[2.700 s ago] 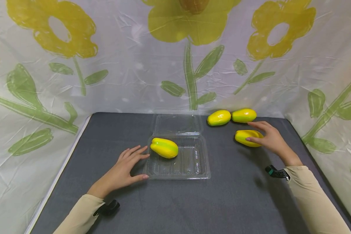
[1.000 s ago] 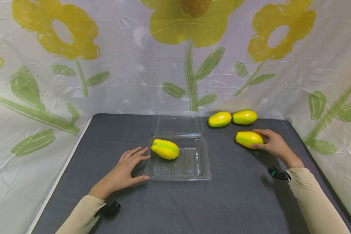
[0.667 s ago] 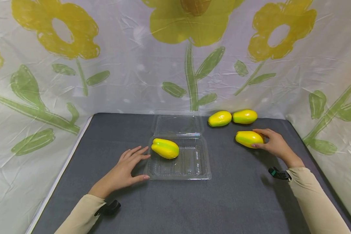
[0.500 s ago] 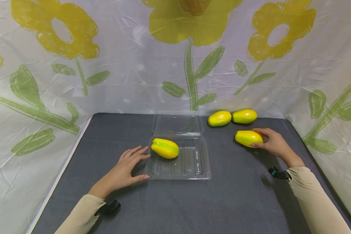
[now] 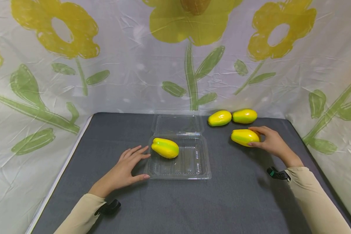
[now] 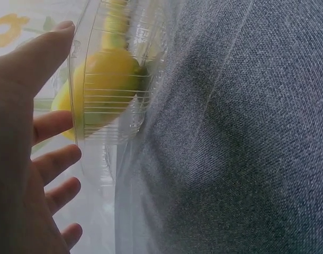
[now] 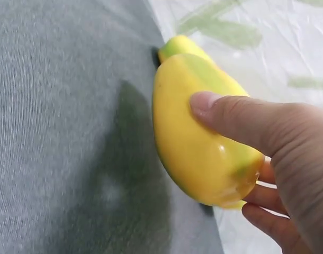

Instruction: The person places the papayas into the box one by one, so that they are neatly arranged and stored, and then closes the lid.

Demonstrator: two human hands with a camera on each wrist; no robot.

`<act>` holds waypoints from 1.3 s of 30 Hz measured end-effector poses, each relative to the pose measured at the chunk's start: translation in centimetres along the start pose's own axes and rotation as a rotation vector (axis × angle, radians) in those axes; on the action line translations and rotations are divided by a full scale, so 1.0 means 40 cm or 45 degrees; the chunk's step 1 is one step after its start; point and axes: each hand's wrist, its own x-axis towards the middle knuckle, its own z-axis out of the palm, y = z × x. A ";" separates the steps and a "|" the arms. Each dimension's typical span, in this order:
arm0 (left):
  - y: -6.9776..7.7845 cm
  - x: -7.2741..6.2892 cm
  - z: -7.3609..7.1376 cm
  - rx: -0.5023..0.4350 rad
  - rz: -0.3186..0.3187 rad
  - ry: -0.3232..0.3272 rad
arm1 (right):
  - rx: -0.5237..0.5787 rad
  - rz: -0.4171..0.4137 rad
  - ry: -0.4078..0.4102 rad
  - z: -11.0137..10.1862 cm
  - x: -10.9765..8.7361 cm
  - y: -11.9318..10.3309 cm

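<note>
My right hand (image 5: 272,142) grips a yellow-green papaya (image 5: 243,137) by its right end, thumb in front and fingers behind. In the right wrist view the thumb presses on the side of this papaya (image 7: 182,143), and the other fingers are partly hidden behind it. A clear plastic clamshell box (image 5: 190,178) lies on the table with its lid folded back. One papaya (image 5: 165,148) rests in the left part of its base. My left hand (image 5: 120,172) is spread at the box's left edge, fingertips at the rim (image 6: 74,100) in the left wrist view.
Two more papayas, a left one (image 5: 219,118) and a right one (image 5: 244,116), lie side by side at the table's back edge, right of the lid (image 5: 177,124). Dark grey cloth (image 5: 216,208) covers the table. A flowered white curtain (image 5: 128,81) hangs behind and at the sides.
My right hand has closed on the papaya from its right side and has shifted it slightly left and up in the head view. My left hand and the box have stayed in place.
</note>
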 end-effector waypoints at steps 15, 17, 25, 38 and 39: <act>-0.003 0.003 0.001 0.007 0.002 -0.008 | -0.006 -0.101 0.015 -0.011 0.018 -0.115; -0.002 0.002 0.001 0.005 -0.001 -0.012 | 0.011 -0.110 0.015 -0.011 0.020 -0.129; 0.001 0.000 0.001 -0.006 -0.012 -0.018 | 0.027 -0.149 0.011 -0.005 0.030 -0.181; 0.002 0.001 -0.001 0.001 0.000 -0.019 | 0.025 -0.224 -0.005 0.013 0.039 -0.249; 0.002 0.000 -0.001 0.001 -0.001 -0.018 | 0.022 -0.236 -0.002 0.016 0.041 -0.255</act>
